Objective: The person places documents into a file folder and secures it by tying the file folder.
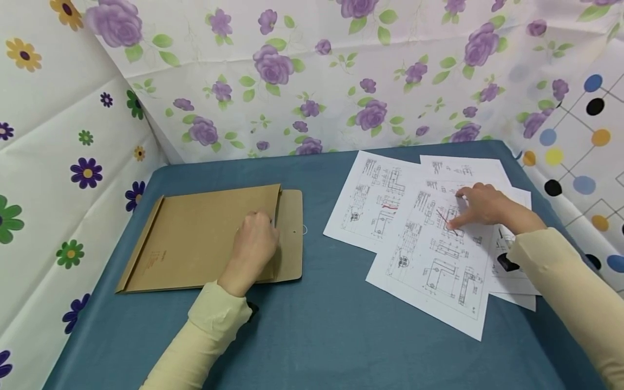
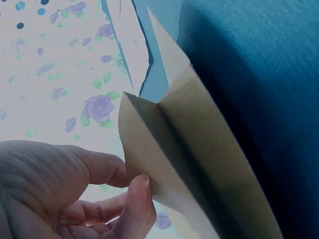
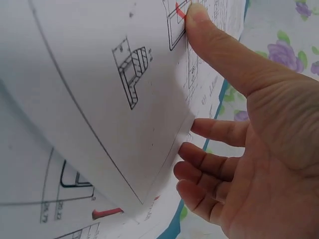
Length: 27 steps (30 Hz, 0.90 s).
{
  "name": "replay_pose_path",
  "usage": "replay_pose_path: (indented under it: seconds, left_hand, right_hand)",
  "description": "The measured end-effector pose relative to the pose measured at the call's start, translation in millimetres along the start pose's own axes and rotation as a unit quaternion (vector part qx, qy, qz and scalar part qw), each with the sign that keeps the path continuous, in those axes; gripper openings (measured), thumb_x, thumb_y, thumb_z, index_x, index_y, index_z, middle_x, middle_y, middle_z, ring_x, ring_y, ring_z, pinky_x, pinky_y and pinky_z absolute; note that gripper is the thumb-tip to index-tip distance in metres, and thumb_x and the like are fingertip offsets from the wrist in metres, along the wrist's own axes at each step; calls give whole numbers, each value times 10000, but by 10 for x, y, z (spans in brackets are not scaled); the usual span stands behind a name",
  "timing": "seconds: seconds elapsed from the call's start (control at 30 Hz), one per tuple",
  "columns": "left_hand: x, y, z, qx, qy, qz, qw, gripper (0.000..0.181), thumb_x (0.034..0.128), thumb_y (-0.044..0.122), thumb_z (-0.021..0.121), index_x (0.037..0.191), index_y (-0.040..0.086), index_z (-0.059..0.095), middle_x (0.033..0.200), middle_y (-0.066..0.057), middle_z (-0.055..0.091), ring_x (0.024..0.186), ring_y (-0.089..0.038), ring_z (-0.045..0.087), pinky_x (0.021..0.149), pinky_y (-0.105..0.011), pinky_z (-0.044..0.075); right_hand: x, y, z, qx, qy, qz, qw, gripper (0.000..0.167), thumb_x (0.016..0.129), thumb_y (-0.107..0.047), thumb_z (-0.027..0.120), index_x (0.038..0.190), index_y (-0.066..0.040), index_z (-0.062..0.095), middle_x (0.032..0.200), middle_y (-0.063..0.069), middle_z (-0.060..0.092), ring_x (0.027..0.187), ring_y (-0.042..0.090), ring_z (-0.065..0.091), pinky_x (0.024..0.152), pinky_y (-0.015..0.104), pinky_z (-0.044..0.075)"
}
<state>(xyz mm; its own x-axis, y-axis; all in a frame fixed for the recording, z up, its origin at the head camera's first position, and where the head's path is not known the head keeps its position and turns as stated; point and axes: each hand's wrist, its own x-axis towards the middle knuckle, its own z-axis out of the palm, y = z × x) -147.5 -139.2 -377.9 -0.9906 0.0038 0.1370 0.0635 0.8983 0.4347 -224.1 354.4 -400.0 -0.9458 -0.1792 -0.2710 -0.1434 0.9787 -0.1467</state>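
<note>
A brown kraft document folder (image 1: 205, 238) lies flat on the left of the table, its flap (image 1: 291, 238) folded out to the right. My left hand (image 1: 255, 244) pinches the edge of the folder's mouth between thumb and fingers. The left wrist view shows the brown card (image 2: 149, 144) lifted, with a gap beneath it. On the right, my right hand (image 1: 487, 206) is over a printed technical drawing (image 1: 424, 271), the top sheet of an overlapping spread. Its thumb (image 3: 200, 17) rests on the printed face, while the other fingers lie loosely bent by the sheet's edge.
More printed sheets lie under and around the top one, including a sheet with a red mark (image 1: 358, 200) to its left. Blue cloth (image 1: 336, 314) covers the table. Flower-patterned sheeting (image 1: 312, 70) hangs behind, and dotted sheeting (image 1: 580, 162) hangs at the right.
</note>
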Motion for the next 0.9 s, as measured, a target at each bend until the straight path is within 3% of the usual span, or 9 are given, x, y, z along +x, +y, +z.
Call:
replay_pose_path:
  seconds: [0.23,0.43,0.57,0.7,0.9]
  left_hand:
    - [0,8,-7,28,-74,-81,9999,47,912,-54,635,936,-95,640,871,-229,607,655,-282,592,550,-365,530]
    - [-1,1,-9,41,-42,-45,10000,27,908,-64,631,905,-90,630,834,-220,596,627,-278,579,532,-359,510]
    - [-1,4,-12,44,-46,-38,10000,27,909,-64,631,897,-89,632,826,-213,595,619,-270,572,523,-351,500]
    - [0,13,-16,55,-60,-33,10000,32,912,-61,632,912,-92,639,850,-225,607,637,-277,583,542,-362,518]
    - [0,24,-21,103,-79,-33,9999,60,911,-54,642,943,-105,645,888,-243,621,660,-286,605,569,-382,550]
  right_hand:
    - [-37,-32,-9,186,65,129,9997,1116,671,-623,896,1347,157,470,1267,425,494,1155,556,468,960,669,392]
    - [-71,-63,-15,149,282,213,9993,1161,658,-630,901,1345,164,404,1257,430,524,1111,556,523,956,719,323]
    - [-82,-69,-24,187,156,298,9993,1210,672,-643,887,1374,176,339,1290,445,520,1096,569,561,951,732,322]
    - [-67,-61,-32,331,122,290,9990,1100,729,-586,878,1360,171,391,1278,440,532,1045,550,591,898,689,416]
    - [-41,2,-39,596,363,-11,9976,750,902,-337,792,1360,182,503,1351,432,503,1151,566,551,918,673,444]
